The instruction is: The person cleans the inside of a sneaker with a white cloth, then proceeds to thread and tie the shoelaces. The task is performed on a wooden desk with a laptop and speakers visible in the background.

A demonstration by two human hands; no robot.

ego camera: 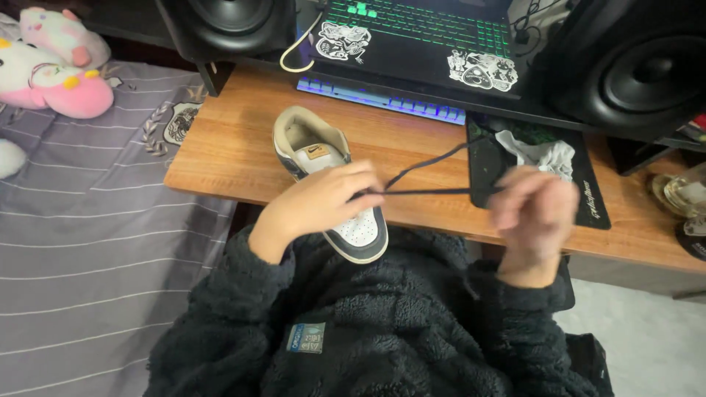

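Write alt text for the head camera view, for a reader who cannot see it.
Two bare hands lace a white and dark sneaker at the edge of a wooden desk: the left hand rests on the shoe while the blurred right hand pulls a dark shoelace taut. Behind sit a backlit laptop, two black speakers and a crumpled cloth.

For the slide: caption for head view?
Left hand steadies white-and-grey sneaker while right hand pulls dark shoelace taut.

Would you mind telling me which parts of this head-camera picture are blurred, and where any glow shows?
Head view: the right hand is smeared by motion blur; the left hand and the sneaker are fairly sharp; the dark lace reads clearly; the keyboard glows green, with a blue-lit strip below it.
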